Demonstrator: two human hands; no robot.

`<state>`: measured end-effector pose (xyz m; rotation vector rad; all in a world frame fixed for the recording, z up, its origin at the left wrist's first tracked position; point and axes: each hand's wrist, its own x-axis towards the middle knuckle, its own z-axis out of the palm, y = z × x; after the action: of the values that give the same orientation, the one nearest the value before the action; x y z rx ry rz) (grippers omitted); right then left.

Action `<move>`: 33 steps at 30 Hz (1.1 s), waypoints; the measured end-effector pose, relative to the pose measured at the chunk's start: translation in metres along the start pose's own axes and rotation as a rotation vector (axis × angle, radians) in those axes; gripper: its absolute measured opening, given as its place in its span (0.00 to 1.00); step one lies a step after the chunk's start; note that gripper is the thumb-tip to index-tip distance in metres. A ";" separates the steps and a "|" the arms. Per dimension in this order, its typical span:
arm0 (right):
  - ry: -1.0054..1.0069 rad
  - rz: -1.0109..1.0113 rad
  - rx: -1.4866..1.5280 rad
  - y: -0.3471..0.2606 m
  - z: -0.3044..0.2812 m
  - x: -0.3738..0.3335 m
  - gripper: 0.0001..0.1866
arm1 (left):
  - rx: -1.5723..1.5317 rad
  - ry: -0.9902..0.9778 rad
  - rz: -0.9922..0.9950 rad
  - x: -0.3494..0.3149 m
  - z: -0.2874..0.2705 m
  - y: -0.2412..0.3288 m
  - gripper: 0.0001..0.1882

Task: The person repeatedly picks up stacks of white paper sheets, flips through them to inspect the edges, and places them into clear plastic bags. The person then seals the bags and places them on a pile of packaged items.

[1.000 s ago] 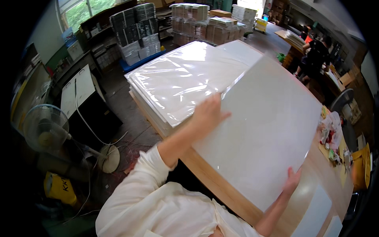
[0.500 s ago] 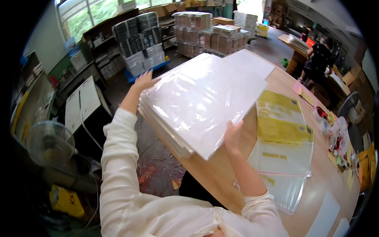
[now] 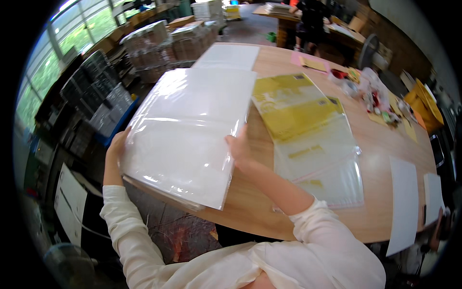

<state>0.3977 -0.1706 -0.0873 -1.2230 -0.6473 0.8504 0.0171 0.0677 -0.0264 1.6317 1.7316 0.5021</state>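
A large white sheet in a glossy clear plastic sleeve (image 3: 185,125) lies on top of a stack of similar sheets (image 3: 161,192), whose edges show along the near left side. My left hand (image 3: 118,144) is closed round the left edge, close to the near left corner; its fingertips are partly hidden. On the opposite side, my right hand (image 3: 239,147) pinches the right edge, thumb on top. Just right of that hand, yellow-printed clear plastic bags (image 3: 308,125) lie overlapping on the wooden table (image 3: 375,212).
Another white sheet (image 3: 228,55) lies beyond the stack. White boards (image 3: 404,202) rest at the table's right edge. Clutter in a plastic bag (image 3: 373,91) sits far right, near a yellow bag (image 3: 423,106). Wrapped pallets (image 3: 149,45) stand behind; a person (image 3: 313,21) works at another table.
My view has swung to the right, so the stack appears further left. Both hands keep their grip on its edges, and the top sheet looks more in line with those beneath.
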 end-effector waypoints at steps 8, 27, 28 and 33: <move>-0.011 -0.086 -0.157 0.001 0.075 -0.018 0.42 | 0.338 0.173 0.005 0.012 -0.007 -0.012 0.38; 0.092 -0.318 -0.155 -0.050 -0.254 -0.160 0.19 | 0.471 0.553 0.949 -0.098 0.051 0.093 0.20; 0.199 -0.303 -0.220 -0.051 -0.290 -0.180 0.16 | 0.465 0.559 1.024 -0.150 0.073 0.124 0.19; 0.897 -0.312 -0.491 -0.065 -0.463 -0.287 0.14 | -0.141 0.192 1.045 -0.345 0.240 0.172 0.11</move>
<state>0.6320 -0.6655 -0.1279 -1.7088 -0.2844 -0.1744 0.2967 -0.2890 0.0050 2.3477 0.7884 1.2462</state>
